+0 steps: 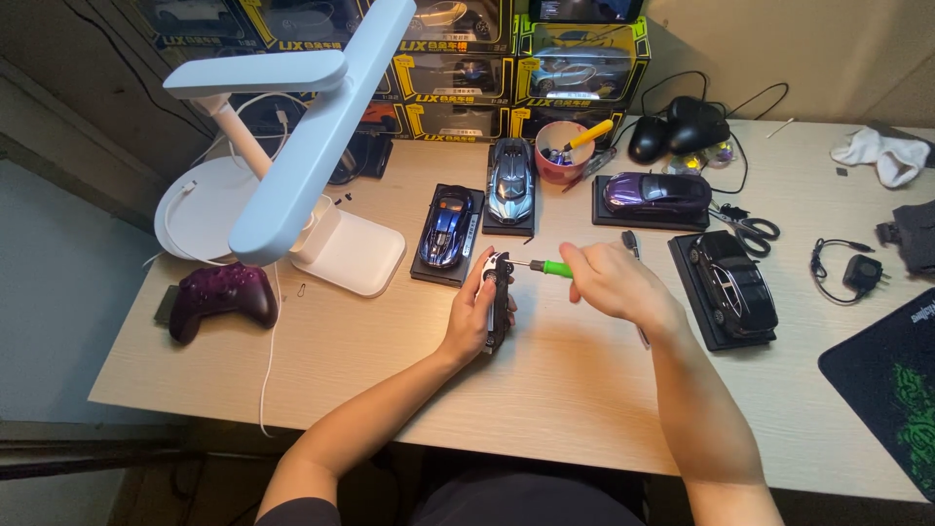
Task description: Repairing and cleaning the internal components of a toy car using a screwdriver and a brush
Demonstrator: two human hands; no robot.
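My left hand (474,317) grips a small white and black model car (498,292) turned on its side near the middle of the wooden desk (575,380). My right hand (612,282) holds a green-handled screwdriver (548,267), its metal tip pointing left against the car's underside. The hands are close together, the right one a little to the right of the car.
Blue (447,227), silver (510,178), purple (656,192) and black (735,282) model cars stand on black bases behind and to the right. A white desk lamp (292,146), purple game controller (222,295), pink tool cup (564,153), scissors (752,227), black mice (679,131), mouse pad (891,390) and stacked car boxes (487,68) surround them.
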